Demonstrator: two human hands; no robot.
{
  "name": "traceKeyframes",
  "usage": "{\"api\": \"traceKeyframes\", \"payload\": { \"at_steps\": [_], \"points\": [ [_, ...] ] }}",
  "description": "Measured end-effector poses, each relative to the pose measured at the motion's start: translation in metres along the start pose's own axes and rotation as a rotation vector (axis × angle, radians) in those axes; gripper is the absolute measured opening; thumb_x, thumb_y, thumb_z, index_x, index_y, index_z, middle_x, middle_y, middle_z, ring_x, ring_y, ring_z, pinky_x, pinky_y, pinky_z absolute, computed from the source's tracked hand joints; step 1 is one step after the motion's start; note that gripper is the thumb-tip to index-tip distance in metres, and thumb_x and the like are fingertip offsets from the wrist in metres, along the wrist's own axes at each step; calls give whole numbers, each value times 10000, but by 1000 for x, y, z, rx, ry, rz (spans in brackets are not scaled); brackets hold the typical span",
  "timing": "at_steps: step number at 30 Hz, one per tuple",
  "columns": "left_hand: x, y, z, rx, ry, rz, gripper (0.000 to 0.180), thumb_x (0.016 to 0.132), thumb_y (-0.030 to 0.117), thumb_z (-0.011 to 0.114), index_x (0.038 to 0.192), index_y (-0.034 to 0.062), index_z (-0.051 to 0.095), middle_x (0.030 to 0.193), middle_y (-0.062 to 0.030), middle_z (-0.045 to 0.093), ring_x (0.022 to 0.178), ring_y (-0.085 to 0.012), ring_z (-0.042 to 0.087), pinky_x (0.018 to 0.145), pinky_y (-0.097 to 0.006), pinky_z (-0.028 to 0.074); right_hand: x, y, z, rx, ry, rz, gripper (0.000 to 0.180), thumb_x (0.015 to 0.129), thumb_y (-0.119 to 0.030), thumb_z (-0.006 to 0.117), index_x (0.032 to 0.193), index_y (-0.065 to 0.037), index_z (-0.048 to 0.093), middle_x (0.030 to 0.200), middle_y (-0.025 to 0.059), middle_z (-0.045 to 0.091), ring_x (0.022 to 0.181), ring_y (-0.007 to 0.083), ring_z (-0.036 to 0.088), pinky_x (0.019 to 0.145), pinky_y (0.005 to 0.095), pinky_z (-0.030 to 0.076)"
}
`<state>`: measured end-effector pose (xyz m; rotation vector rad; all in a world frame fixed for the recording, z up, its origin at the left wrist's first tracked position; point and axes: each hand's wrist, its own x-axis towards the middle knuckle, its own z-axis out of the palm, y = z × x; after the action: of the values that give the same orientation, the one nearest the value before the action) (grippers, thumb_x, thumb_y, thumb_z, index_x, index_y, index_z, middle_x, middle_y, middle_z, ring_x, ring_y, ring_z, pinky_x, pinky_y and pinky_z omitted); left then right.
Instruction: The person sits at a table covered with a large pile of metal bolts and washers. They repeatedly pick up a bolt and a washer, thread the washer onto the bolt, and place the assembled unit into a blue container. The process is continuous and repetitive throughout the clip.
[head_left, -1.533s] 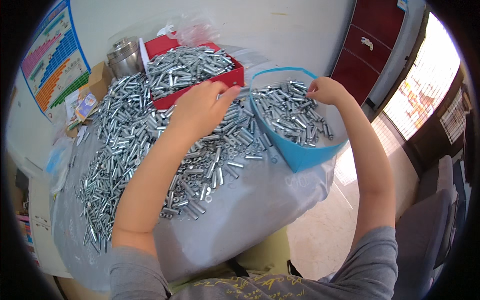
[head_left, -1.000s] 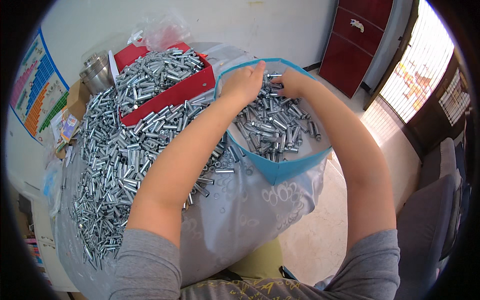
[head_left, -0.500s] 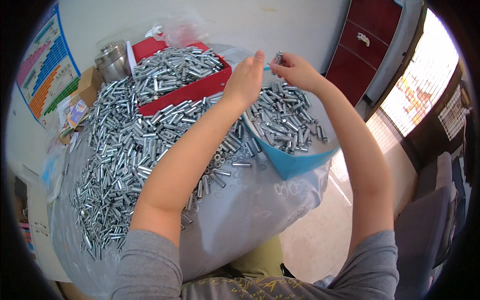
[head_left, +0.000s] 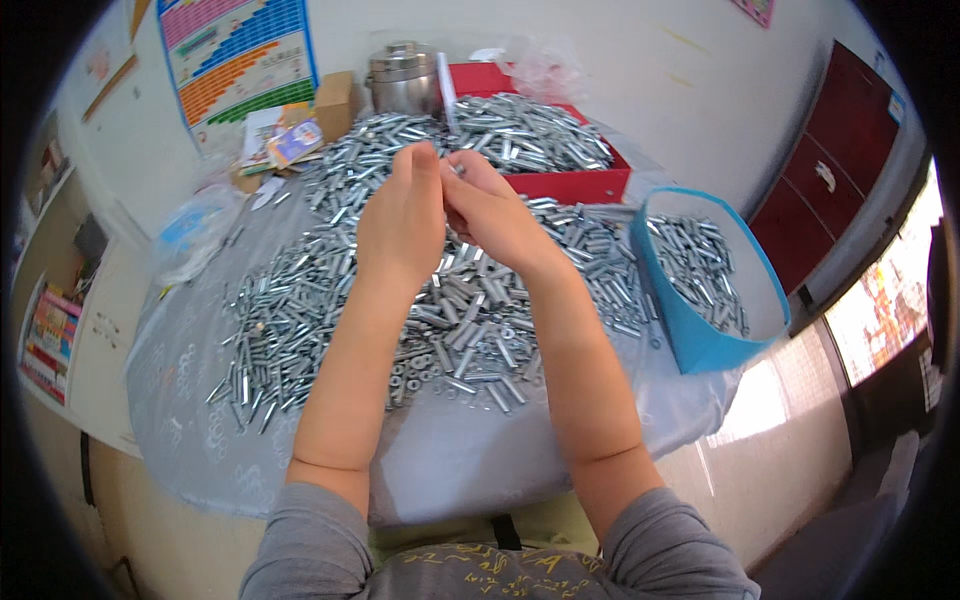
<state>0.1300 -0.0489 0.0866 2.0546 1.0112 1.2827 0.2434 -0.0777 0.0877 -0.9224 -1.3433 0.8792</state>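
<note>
My left hand (head_left: 402, 222) is raised over the middle of the metal pile, thumb up and fingers curled inward. What it holds, if anything, is hidden from me. Right beside it, my right hand (head_left: 497, 215) is closed, its thumb and fingers meeting at the left hand's inner side. A small shiny metal piece (head_left: 459, 170) shows at those fingertips; its exact kind is too small to tell. Below and around both hands spreads a heap of silvery metal sleeves and rods (head_left: 300, 290), with several flat washers (head_left: 415, 370) along its near edge.
A red box (head_left: 575, 186) heaped with metal sleeves stands behind the hands. To the right, a blue bin (head_left: 705, 345) holds metal bolts at the table's edge. A steel pot (head_left: 403, 80), a cardboard box (head_left: 335, 105) and a plastic bag (head_left: 195, 235) line the back left.
The view has swung left. My right hand has moved from over the blue bin, where it held a metal bolt, to the left above the heap. My left hand has come along beside it.
</note>
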Motion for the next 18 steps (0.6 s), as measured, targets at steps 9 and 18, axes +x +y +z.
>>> {"api": "traceKeyframes", "payload": {
  "at_steps": [9,18],
  "points": [
    [1,-18,-31,281,31,315,916,806,741,180,1260,-30,377,530,-101,554,522,-301,585,457,-379,424,1,6,-12,-531,43,72,533,897,-479,434,706,-8,593,592,91,530,599,188,511,587,336,408],
    [-2,-19,-19,292,-10,448,914,801,737,252,1234,-56,385,490,-96,525,454,-275,567,390,-349,398,-6,-1,-11,-403,-55,-32,410,892,-345,508,761,38,574,628,61,525,595,120,456,552,302,391]
  ]
}}
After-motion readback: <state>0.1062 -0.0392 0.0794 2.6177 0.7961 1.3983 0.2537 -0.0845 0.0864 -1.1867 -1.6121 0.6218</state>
